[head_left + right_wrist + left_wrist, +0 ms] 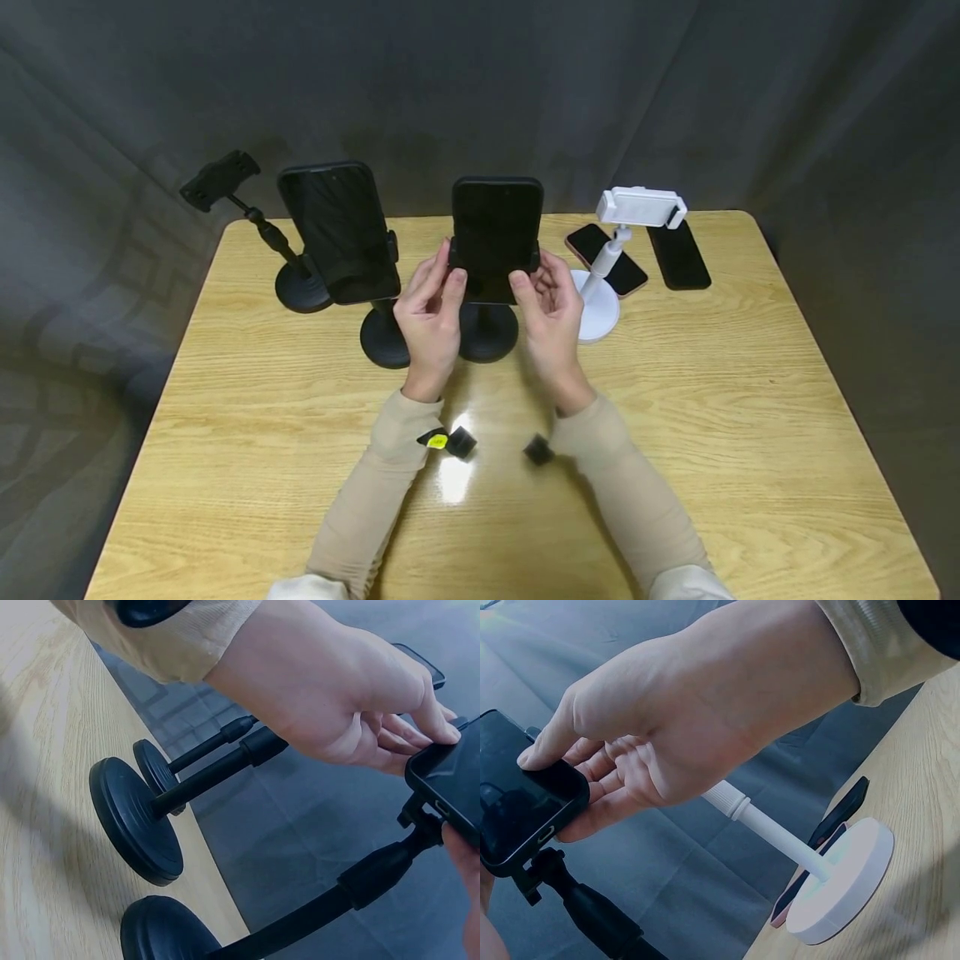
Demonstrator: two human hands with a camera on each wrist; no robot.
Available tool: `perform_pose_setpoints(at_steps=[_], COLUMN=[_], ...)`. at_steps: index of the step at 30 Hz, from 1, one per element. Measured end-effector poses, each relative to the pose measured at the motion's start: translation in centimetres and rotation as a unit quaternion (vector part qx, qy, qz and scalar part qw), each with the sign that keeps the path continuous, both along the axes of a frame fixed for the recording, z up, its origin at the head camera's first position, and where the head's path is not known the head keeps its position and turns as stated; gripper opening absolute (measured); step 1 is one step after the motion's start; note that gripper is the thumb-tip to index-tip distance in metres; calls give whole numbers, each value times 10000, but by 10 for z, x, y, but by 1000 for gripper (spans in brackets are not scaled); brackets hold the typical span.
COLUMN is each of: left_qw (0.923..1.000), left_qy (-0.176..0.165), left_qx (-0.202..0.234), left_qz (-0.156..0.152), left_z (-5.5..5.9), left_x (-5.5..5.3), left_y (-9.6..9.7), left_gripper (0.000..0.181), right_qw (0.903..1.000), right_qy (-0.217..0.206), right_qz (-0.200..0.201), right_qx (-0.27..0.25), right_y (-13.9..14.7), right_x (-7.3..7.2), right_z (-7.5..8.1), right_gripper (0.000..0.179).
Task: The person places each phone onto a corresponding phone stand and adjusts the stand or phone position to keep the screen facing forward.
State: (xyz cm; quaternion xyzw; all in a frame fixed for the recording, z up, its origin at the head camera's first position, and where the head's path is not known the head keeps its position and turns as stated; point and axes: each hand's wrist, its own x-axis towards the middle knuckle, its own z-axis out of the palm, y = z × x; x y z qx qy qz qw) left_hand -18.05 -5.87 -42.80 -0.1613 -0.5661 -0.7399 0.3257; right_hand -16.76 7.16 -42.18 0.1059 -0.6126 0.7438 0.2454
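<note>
Nearest, over the pale wood-grain table (712,433), reach two beige fabric sleeves (367,500), each with a small black cube (461,442) at the wrist. Beyond them, the left hand (435,312) and the right hand (553,321) pinch a black rectangular phone with a dark glass screen (498,225) — thumbs on its front near the lower corners, the other fingers curled at its sides and behind. The phone stands between the hands: most of the screen rises above the thumbs, and the bottom edge sits just below their tips. It appears seated in a black plastic clamp stand with a round base (487,337), whose arms show at both long edges.

It should handle as stiff and fairly light, with a slippery, breakable face. The side edges and lower corners look the surest hold — hard thumb pressure might tip the stand's slim neck.

Just beside, on the left, a larger-looking black phone (339,233) leans on another round-based black stand (384,337), with a slim black jointed stand (273,237) past it. On the right is a white plastic stand (598,317); behind it lie a pink-edged dark phone (630,273) and a flat black phone (678,258). Farthest back hangs a dark grey cloth curtain (480,83).
</note>
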Motion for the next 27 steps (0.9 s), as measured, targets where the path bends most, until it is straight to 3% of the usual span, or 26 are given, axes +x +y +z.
perform_pose_setpoints(at_steps=[7,13,20,27], left_qw=[10000,9999,9989,9971], left_qy=[-24,35,-105,-90], left_qx=[-67,-100,-430,-729], left_qz=[31,-12,-172,-182], left_z=[-1,-2,-1,-3], left_x=[1,1,1,5], left_y=[0,-1,-7,-10], left_gripper=[40,45,41,43], right_qw=[10000,10000,9990,9951], right_qy=[25,-16,-291,-640], right_qz=[6,63,329,680], right_qx=[38,39,48,316], right_y=[1,1,9,18], right_x=[-1,-1,0,6], right_z=[0,-1,-2,-3], right_gripper=[67,67,64,32])
